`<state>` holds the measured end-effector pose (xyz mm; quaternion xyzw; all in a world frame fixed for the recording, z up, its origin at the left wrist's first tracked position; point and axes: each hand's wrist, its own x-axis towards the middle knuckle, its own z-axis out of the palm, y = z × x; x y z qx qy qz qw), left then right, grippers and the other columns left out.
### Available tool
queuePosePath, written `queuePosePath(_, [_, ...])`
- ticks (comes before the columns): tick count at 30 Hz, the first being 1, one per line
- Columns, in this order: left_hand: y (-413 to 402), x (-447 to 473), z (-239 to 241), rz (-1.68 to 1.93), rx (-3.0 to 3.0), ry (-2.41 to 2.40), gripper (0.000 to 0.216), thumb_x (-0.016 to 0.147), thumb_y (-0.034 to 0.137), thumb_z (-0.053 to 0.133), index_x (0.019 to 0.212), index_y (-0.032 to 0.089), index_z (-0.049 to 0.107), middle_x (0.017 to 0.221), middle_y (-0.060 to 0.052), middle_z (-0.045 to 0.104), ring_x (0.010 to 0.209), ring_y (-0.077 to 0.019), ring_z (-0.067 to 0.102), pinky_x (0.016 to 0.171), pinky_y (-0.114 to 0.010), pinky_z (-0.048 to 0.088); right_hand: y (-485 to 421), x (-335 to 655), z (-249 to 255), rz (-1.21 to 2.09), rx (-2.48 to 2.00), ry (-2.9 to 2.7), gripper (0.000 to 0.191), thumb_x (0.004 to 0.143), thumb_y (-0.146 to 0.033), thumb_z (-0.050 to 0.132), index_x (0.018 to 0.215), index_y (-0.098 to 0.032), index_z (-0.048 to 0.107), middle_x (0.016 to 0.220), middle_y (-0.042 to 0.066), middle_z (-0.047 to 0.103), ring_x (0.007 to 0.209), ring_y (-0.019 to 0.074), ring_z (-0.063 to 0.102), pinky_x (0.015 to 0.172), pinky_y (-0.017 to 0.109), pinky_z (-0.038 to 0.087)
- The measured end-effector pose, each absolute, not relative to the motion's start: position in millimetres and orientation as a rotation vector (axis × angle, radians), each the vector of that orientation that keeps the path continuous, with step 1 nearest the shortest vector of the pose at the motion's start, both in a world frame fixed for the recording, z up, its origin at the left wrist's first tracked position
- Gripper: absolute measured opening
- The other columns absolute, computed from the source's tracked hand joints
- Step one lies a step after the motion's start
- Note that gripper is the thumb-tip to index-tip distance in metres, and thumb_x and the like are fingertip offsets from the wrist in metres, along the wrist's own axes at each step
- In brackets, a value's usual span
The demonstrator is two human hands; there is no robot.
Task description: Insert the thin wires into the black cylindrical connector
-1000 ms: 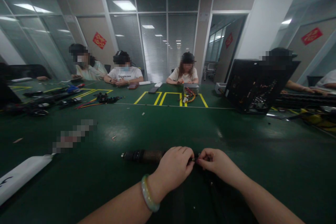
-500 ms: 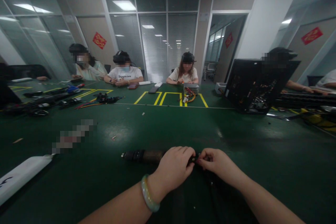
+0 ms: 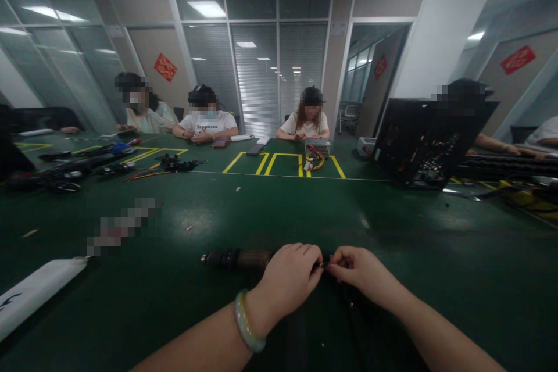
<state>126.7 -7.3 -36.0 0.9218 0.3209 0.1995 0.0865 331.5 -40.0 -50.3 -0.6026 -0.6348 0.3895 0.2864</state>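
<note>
A dark electric screwdriver (image 3: 235, 258) lies on the green table, its metal tip pointing left. My left hand (image 3: 292, 276), with a bracelet on the wrist, is wrapped over its rear part. Just to the right, my right hand (image 3: 355, 270) pinches at the tool's back end; its fingers cover whatever is between them. A small brassy bit shows between my two hands. From below the right hand a dark cord (image 3: 352, 308) runs toward me over the table.
A white strip-like object (image 3: 39, 293) lies at left. Dark cables (image 3: 170, 163) and parts sit behind it. A black computer case (image 3: 425, 142) stands at right. Across the table, a co-worker (image 3: 305, 119) works by a metal box with coloured wires (image 3: 318, 148); other people sit nearby.
Both hands stay almost in place on the screwdriver; the left fingertips shift very slightly at its rear end. The screwdriver has not visibly moved.
</note>
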Motion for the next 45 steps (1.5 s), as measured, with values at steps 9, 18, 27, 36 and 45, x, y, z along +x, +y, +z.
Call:
queuePosePath(9, [-8.2, 126.2, -30.8, 0.561, 2.760, 0.932, 0.006, 0.089, 0.019, 0.058, 0.094, 0.021, 0.055, 0.094, 0.000, 0.062, 0.090, -0.0192, 0.057, 0.083, -0.033, 0.043, -43.7, 333.0, -46.5, 1.058, -1.610, -1.716, 0.016, 0.086, -0.034, 0.064, 0.085, -0.019, 0.068, 0.073, -0.001, 0.069, 0.066, 0.0153, 0.064, 0.056, 0.020, 0.044])
queuePosePath(18, [-8.4, 126.7, -31.8, 0.564, 2.766, 0.943, 0.015, 0.086, 0.018, 0.060, 0.099, 0.022, 0.053, 0.094, 0.001, 0.061, 0.089, -0.0194, 0.057, 0.080, -0.033, 0.043, -42.9, 332.1, -47.7, 1.045, -1.600, -1.699, 0.015, 0.085, -0.033, 0.064, 0.082, -0.018, 0.067, 0.069, -0.001, 0.067, 0.063, 0.0148, 0.062, 0.055, 0.020, 0.042])
queuePosePath(27, [-6.7, 127.2, -34.5, 0.562, 2.784, 0.931, 0.005, 0.089, 0.020, 0.058, 0.093, 0.021, 0.056, 0.095, -0.001, 0.063, 0.091, -0.0200, 0.058, 0.085, -0.034, 0.043, -42.1, 331.1, -46.8, 1.044, -1.584, -1.697, 0.014, 0.085, -0.031, 0.064, 0.082, -0.017, 0.066, 0.069, 0.000, 0.068, 0.064, 0.0147, 0.062, 0.056, 0.021, 0.042])
queuePosePath(36, [-6.4, 127.1, -34.6, 0.581, 2.767, 0.930, 0.003, 0.089, 0.019, 0.058, 0.090, 0.021, 0.056, 0.091, 0.000, 0.062, 0.087, -0.0191, 0.057, 0.080, -0.033, 0.042, -42.4, 333.2, -49.7, 1.052, -1.590, -1.717, 0.015, 0.086, -0.033, 0.064, 0.085, -0.019, 0.067, 0.074, 0.000, 0.069, 0.066, 0.0154, 0.064, 0.057, 0.021, 0.043])
queuePosePath(45, [-8.3, 126.9, -31.4, 0.545, 2.758, 0.982, 0.007, 0.090, 0.021, 0.057, 0.096, 0.022, 0.054, 0.092, 0.000, 0.061, 0.087, -0.0194, 0.057, 0.079, -0.033, 0.043, -43.6, 330.0, -44.4, 0.997, -1.664, -1.731, 0.015, 0.085, -0.032, 0.064, 0.082, -0.018, 0.067, 0.070, 0.000, 0.068, 0.064, 0.0151, 0.063, 0.054, 0.020, 0.041])
